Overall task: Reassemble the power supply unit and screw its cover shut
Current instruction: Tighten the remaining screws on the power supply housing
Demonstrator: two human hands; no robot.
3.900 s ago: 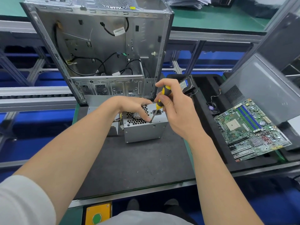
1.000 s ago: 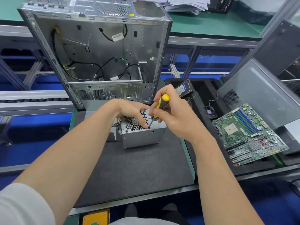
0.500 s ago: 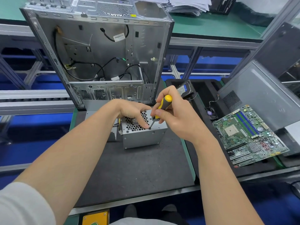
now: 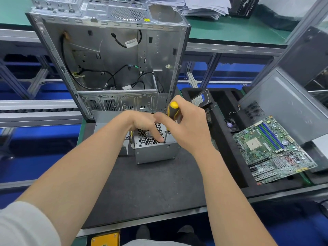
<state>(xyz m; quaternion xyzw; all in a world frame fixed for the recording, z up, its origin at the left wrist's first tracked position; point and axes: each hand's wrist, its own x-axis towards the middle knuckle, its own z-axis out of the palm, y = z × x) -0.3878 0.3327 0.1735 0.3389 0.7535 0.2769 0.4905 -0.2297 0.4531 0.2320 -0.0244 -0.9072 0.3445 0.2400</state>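
A grey metal power supply unit [image 4: 156, 152] stands on the black mat, its honeycomb-grilled cover facing up. My left hand [image 4: 143, 124] rests on the grille, a fingertip pressed down beside a screw near the front right corner. My right hand [image 4: 186, 126] grips a yellow-and-black screwdriver [image 4: 172, 110], held nearly upright with its tip in that screw. Coloured wires leave the unit's left side.
An open, empty computer case [image 4: 110, 55] stands just behind the unit. To the right, a black foam tray [image 4: 236, 173] holds a green motherboard [image 4: 273, 150], a small fan and a hard drive [image 4: 201, 99]. A grey case panel [image 4: 287, 105] leans at the right.
The screwdriver has swung from a slant to nearly upright, its tip staying on the screw, and my right hand has shifted round the handle. My left hand stays on the grille.
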